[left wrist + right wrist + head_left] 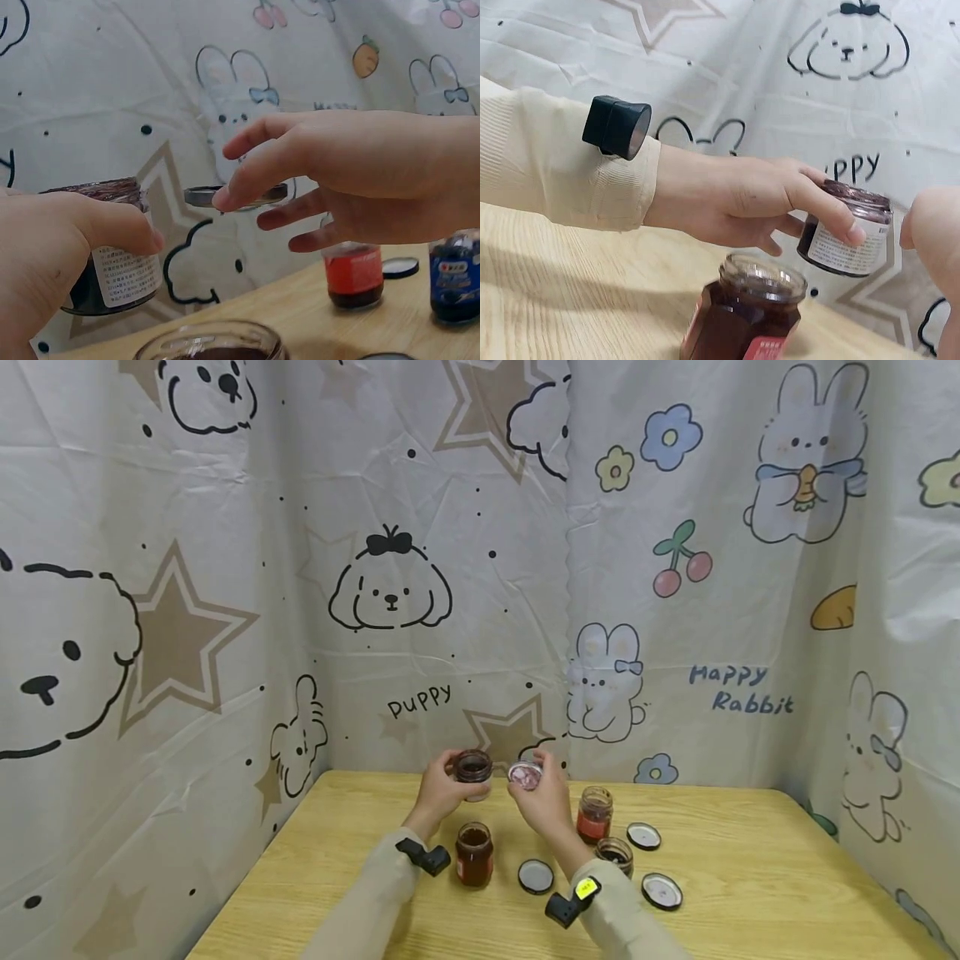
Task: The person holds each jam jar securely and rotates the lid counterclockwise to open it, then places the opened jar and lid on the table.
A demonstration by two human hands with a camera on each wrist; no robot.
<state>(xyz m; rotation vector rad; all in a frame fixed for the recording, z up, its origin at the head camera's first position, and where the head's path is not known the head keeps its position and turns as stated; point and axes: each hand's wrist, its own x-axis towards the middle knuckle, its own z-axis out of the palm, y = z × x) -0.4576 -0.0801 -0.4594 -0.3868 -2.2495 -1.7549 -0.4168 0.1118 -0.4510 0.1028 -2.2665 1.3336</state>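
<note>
My left hand (441, 792) grips an open glass jar (851, 232) of dark jam with a white printed label, raised above the table's far side. Dark smears coat its rim. Close by on the right, my right hand (547, 800) pinches a round lid (525, 776) by its edge, its stained underside facing the head camera. Lid and jar are apart. Below them a lidless jar (475, 857) of reddish-brown contents stands upright on the table. In the right wrist view my right hand is only partly visible at the edge.
A lidless red-labelled jar (595, 817) and a blue-labelled jar (454, 279) of dark contents stand to the right, the latter partly behind the right forearm. Three lids lie on the wooden table: a middle lid (536, 877), a far lid (643, 836) and a near lid (662, 891). Printed curtains (390, 693) hang behind.
</note>
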